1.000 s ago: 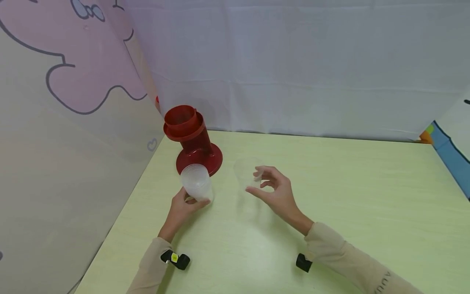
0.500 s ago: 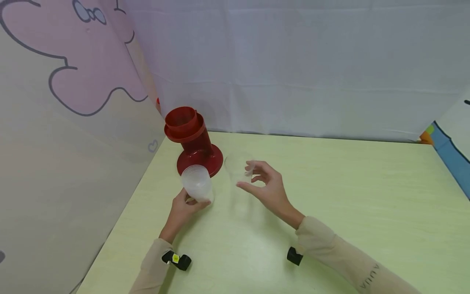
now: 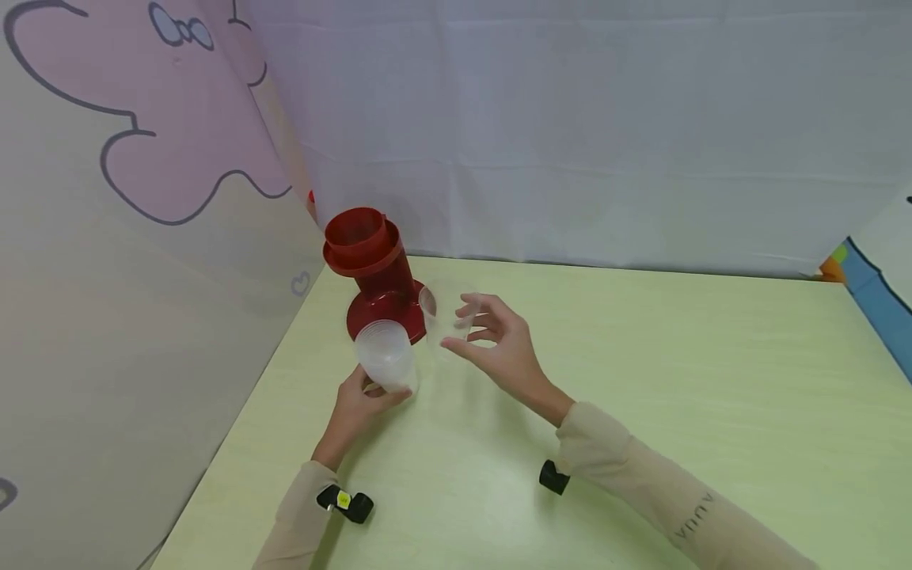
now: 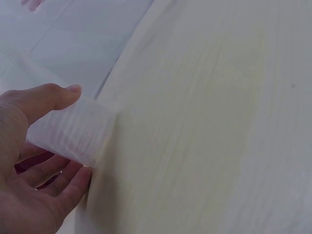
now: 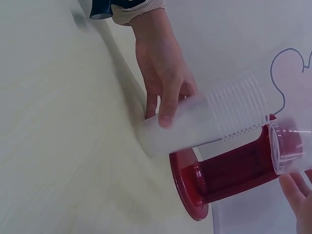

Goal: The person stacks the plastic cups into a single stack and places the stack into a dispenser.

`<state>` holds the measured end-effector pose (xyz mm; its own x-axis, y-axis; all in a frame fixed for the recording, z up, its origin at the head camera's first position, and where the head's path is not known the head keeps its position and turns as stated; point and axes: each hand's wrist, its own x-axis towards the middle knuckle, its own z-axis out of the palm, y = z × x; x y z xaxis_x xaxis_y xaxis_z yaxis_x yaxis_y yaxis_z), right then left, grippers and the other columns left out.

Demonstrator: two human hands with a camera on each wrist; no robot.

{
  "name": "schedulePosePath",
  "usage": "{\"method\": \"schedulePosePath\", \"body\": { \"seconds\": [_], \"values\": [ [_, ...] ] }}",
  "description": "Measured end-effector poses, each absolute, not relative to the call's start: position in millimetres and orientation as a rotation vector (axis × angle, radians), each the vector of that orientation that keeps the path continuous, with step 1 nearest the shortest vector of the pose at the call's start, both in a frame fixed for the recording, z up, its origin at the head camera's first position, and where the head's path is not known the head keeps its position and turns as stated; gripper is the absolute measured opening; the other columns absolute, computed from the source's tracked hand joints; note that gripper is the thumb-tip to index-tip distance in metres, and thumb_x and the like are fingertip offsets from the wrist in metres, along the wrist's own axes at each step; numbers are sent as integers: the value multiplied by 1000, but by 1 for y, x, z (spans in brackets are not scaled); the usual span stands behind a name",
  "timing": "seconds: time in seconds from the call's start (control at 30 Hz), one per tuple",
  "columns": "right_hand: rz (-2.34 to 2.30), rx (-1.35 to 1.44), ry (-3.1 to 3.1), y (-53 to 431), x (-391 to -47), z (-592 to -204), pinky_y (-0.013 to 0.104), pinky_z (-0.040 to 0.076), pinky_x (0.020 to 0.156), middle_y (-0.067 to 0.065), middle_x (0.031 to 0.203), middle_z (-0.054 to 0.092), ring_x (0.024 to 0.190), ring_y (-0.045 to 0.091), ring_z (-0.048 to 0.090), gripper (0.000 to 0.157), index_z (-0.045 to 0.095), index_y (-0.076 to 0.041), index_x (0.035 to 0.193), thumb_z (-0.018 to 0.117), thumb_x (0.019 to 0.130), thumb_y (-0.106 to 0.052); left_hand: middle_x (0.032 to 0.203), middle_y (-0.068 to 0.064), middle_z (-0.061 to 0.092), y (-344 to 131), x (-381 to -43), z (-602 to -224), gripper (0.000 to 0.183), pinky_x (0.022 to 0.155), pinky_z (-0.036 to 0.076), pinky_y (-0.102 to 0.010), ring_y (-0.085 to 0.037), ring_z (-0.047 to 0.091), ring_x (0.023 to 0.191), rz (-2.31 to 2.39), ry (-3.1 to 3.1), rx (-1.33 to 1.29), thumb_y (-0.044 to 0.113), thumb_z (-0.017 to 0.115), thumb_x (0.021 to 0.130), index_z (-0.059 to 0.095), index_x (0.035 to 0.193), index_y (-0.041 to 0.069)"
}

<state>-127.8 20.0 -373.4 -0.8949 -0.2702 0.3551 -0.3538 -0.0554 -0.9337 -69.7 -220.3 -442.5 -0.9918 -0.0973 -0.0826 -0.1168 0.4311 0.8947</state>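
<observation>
My left hand [image 3: 362, 408] grips a stack of nested clear plastic cups [image 3: 386, 355] near its base. The stack stands on the table, its several rims showing as ridges in the right wrist view. In my right hand [image 3: 502, 348] a single clear plastic cup [image 3: 443, 313] is held between thumb and fingers, above the table and right of the stack, mouth up. Behind both is a red holder [image 3: 381, 273] with a round base, a tube and a ringed open top. The left wrist view shows the lower stack [image 4: 78, 129] between thumb and fingers.
The pale yellow-green table [image 3: 641, 380] reaches right and forward. A white cloth [image 3: 570, 134] hangs along its back edge, and a panel with pink cartoon drawing [image 3: 171, 142] stands at the left. Black wrist cameras [image 3: 345, 503] are strapped to the sleeves.
My right hand has moved left and slightly away from me with the single cup, closer to the stack and the red holder. The left hand and stack have stayed almost still.
</observation>
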Motion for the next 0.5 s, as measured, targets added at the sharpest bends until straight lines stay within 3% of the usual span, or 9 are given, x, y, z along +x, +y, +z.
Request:
{"method": "schedulePosePath", "body": {
  "seconds": [0.2, 0.5],
  "values": [
    [2198, 760, -2086, 12, -121, -346, 53, 52, 84, 21, 105, 60, 94, 39, 62, 62, 47, 1, 130, 76, 75, 4, 129, -8, 53, -230, -76, -466, 74, 95, 49, -39, -26, 50, 116, 1671, 2633, -206, 25, 84, 72, 44, 133, 13],
    [2181, 888, -2091, -8, -120, -328, 46, 54, 83, 21, 108, 59, 94, 31, 64, 74, 35, -2, 139, 75, 76, 4, 125, -5, 54, -232, -77, -468, 73, 93, 50, -38, -24, 52, 113, 1679, 2652, -174, 32, 84, 71, 46, 131, 15]
  ]
}}
